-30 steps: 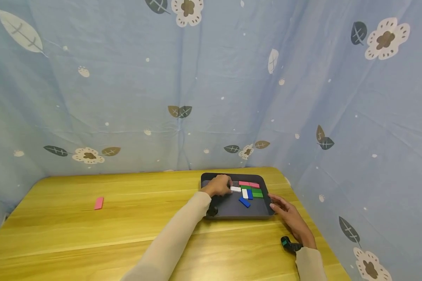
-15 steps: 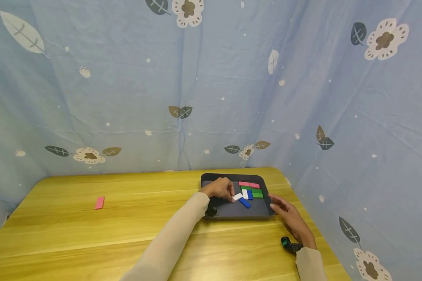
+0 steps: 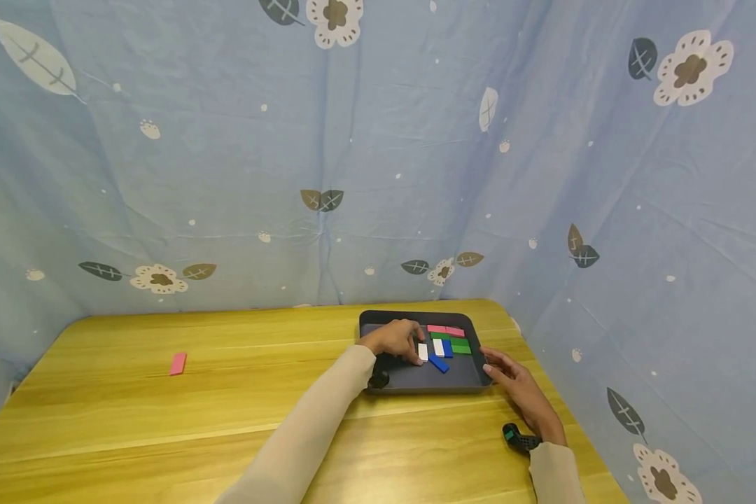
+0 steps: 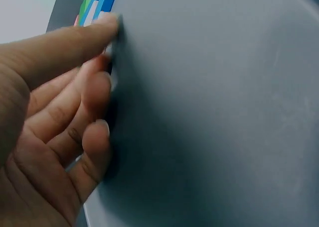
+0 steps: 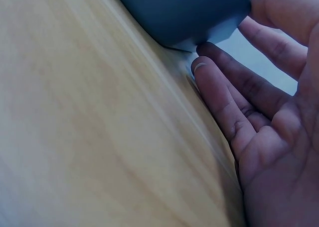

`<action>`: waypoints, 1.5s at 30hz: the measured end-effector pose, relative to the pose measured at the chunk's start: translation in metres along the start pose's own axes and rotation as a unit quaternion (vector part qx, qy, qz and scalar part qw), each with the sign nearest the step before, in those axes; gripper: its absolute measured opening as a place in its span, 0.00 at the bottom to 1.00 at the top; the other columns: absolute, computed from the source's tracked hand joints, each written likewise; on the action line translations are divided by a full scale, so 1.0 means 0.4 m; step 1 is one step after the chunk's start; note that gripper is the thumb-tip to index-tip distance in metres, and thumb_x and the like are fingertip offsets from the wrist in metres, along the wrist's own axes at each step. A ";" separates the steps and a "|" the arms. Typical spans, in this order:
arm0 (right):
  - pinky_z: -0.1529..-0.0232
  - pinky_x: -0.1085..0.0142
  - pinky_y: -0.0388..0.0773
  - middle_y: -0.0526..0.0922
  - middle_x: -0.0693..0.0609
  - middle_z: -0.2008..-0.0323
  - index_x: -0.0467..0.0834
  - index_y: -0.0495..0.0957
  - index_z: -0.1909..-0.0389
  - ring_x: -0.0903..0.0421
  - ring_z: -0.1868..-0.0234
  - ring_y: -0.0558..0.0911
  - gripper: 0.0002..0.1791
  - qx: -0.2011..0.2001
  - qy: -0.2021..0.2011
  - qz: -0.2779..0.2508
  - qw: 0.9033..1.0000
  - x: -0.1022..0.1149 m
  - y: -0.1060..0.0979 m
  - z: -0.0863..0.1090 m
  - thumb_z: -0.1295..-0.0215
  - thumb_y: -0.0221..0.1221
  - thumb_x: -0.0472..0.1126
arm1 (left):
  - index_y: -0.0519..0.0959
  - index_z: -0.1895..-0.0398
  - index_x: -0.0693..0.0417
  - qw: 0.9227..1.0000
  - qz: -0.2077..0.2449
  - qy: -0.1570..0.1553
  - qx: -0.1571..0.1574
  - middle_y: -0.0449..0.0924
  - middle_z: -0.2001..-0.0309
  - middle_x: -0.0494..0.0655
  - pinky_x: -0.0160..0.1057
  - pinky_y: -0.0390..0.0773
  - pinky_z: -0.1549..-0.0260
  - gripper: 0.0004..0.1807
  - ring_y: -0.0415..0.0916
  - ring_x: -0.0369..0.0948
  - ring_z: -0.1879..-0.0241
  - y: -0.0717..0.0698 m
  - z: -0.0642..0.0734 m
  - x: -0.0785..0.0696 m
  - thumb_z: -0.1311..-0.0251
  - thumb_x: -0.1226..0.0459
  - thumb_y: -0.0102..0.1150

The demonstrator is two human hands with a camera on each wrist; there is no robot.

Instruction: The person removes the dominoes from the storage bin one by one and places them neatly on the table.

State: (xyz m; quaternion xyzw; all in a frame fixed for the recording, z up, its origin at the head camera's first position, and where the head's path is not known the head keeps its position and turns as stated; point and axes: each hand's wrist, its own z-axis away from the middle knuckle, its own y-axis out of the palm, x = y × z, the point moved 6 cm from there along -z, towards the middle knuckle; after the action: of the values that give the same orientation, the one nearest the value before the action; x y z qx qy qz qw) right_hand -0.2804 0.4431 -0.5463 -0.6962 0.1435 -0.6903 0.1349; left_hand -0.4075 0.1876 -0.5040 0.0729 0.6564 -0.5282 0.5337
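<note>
A dark grey tray (image 3: 428, 389) stands toward the table's right side with flat coloured blocks in it. My left hand (image 3: 393, 339) reaches inside and pinches a white block (image 3: 423, 352) at its ends, between thumb and forefinger. Just right of that lie a slanted blue block (image 3: 438, 363) and a white block (image 3: 438, 348) beside an upright blue block (image 3: 448, 348). Green blocks (image 3: 460, 346) and pink blocks (image 3: 446, 330) fill the tray's far right part. My right hand (image 3: 519, 388) touches the tray's right wall, fingers relaxed; the right wrist view shows fingertips by the tray's underside (image 5: 184, 18).
A lone pink block (image 3: 178, 364) lies far to the left on the yellow wooden table (image 3: 239, 392). A blue flowered curtain (image 3: 227, 175) hangs behind the table and along its right side. Each wrist wears a black camera, the right one (image 3: 519, 438) plainly visible.
My left hand has brought the white block nearer and turned it from lying sideways to pointing away from me, left of the other blocks. My right hand keeps its place.
</note>
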 end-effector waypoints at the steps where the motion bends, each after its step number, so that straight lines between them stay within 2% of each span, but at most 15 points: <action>1: 0.42 0.73 0.71 0.71 0.48 0.30 0.55 0.68 0.25 0.55 0.34 0.72 0.30 0.001 -0.002 0.001 1.000 0.000 0.000 0.000 0.24 0.59 0.55 | 0.77 0.41 0.62 1.000 -0.008 -0.001 -0.002 0.84 0.75 0.42 0.34 0.74 0.78 0.27 0.79 0.38 0.77 0.001 0.000 -0.001 0.43 0.66 0.77; 5: 0.42 0.73 0.71 0.72 0.47 0.31 0.54 0.69 0.25 0.55 0.35 0.73 0.30 -0.001 0.001 -0.001 1.000 -0.003 -0.001 0.000 0.25 0.59 0.56 | 0.79 0.42 0.62 1.000 -0.027 -0.006 -0.009 0.83 0.77 0.43 0.35 0.74 0.79 0.27 0.77 0.38 0.79 0.004 0.000 -0.008 0.43 0.64 0.77; 9: 0.41 0.71 0.72 0.71 0.45 0.30 0.53 0.68 0.25 0.51 0.34 0.72 0.31 0.002 0.000 0.003 1.000 -0.002 -0.001 -0.001 0.24 0.59 0.56 | 0.82 0.47 0.60 0.999 -0.028 -0.016 -0.017 0.84 0.77 0.44 0.35 0.74 0.79 0.22 0.78 0.39 0.79 0.003 0.001 -0.007 0.43 0.64 0.77; 12: 0.41 0.70 0.71 0.70 0.45 0.30 0.52 0.67 0.24 0.50 0.33 0.71 0.31 0.007 -0.006 0.004 1.000 0.005 0.004 -0.005 0.24 0.58 0.56 | 0.81 0.46 0.60 0.999 -0.022 -0.025 -0.025 0.84 0.76 0.45 0.36 0.75 0.79 0.23 0.79 0.40 0.78 -0.002 0.003 0.000 0.43 0.65 0.77; 19: 0.42 0.74 0.70 0.71 0.44 0.30 0.52 0.68 0.25 0.58 0.36 0.73 0.30 0.011 -0.014 -0.001 1.000 0.017 0.016 -0.013 0.24 0.59 0.54 | 0.82 0.49 0.61 0.998 -0.018 -0.036 -0.038 0.83 0.78 0.46 0.36 0.76 0.79 0.21 0.78 0.41 0.79 -0.015 0.014 0.011 0.44 0.65 0.78; 26: 0.42 0.73 0.71 0.70 0.44 0.29 0.51 0.67 0.24 0.56 0.35 0.73 0.31 0.017 -0.015 0.003 1.000 0.019 0.022 -0.016 0.23 0.58 0.54 | 0.83 0.47 0.62 0.997 -0.059 -0.006 -0.049 0.84 0.76 0.42 0.35 0.78 0.76 0.22 0.82 0.43 0.76 -0.037 0.033 -0.005 0.43 0.65 0.77; 31: 0.43 0.71 0.73 0.70 0.45 0.29 0.53 0.67 0.24 0.55 0.35 0.73 0.31 0.014 -0.008 0.012 1.000 0.012 0.017 -0.010 0.24 0.58 0.55 | 0.81 0.46 0.63 0.997 -0.057 0.008 -0.059 0.83 0.75 0.42 0.35 0.78 0.75 0.23 0.84 0.47 0.72 -0.058 0.050 -0.019 0.42 0.65 0.77; 39: 0.43 0.72 0.72 0.71 0.47 0.31 0.57 0.67 0.24 0.61 0.37 0.74 0.31 0.011 -0.003 0.022 1.000 0.006 0.009 0.000 0.24 0.58 0.57 | 0.82 0.46 0.58 0.994 -0.061 0.034 -0.080 0.81 0.71 0.42 0.35 0.78 0.69 0.24 0.79 0.38 0.73 -0.100 0.090 -0.045 0.44 0.62 0.79; 45: 0.43 0.76 0.69 0.68 0.47 0.27 0.54 0.67 0.24 0.50 0.31 0.70 0.31 0.009 0.005 0.022 1.000 0.006 0.006 0.005 0.24 0.57 0.57 | 0.82 0.47 0.59 0.990 -0.080 0.070 -0.087 0.81 0.71 0.42 0.35 0.79 0.66 0.23 0.78 0.37 0.71 -0.128 0.132 -0.064 0.44 0.62 0.78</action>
State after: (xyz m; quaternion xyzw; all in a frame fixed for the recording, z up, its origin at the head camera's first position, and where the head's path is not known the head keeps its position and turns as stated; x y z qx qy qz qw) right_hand -0.2785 0.4402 -0.5452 -0.6882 0.1531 -0.6920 0.1555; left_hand -0.3976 0.1369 -0.4459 0.0099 0.7394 -0.5038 0.4466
